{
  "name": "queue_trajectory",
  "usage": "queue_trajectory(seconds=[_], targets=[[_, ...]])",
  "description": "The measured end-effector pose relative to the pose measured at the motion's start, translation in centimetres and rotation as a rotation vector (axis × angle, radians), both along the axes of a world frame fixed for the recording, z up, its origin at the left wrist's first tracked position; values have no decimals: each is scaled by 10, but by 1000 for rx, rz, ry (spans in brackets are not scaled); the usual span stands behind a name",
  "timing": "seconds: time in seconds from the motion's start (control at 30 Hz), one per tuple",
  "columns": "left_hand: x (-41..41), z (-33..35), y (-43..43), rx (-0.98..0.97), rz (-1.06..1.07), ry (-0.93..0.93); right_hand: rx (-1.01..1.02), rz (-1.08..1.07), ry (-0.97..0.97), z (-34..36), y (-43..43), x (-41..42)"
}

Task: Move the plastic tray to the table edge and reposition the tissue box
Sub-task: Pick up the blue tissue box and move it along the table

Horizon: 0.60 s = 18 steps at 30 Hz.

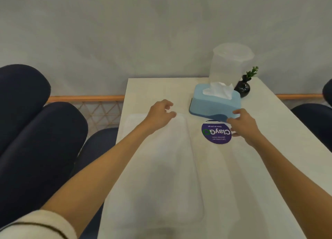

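Observation:
A pale, see-through plastic tray lies lengthwise on the left part of the white table. My left hand hovers over the tray's far end, fingers apart and holding nothing. A light blue tissue box with a white tissue sticking out stands at the far right of the table. My right hand reaches to the box's near right corner, fingers spread and touching its dark blue base edge without closing on it.
A round purple sticker sits on the table just in front of the tissue box. Behind the box stand a clear lidded plastic jug and a small black vase with a green sprig. Dark blue seats flank the table on the left.

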State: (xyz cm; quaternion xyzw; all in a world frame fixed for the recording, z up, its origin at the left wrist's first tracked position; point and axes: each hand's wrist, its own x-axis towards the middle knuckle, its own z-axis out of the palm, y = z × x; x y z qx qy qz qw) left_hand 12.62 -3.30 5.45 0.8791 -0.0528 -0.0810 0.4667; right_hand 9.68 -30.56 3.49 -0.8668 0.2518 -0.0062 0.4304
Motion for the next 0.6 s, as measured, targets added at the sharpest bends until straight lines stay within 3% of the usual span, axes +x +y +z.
queue_trajectory(seconds=[0.2,0.43,0.6], targets=[[72,-5,-86,-256,216,212,107,-161,-99,-10,-49,42],[110,-31,-138,-260,269,350,208,-23,-23,-21,-67,75],[119,-43,-149,-264,269,332,263,0,-41,-28,-65,87]])
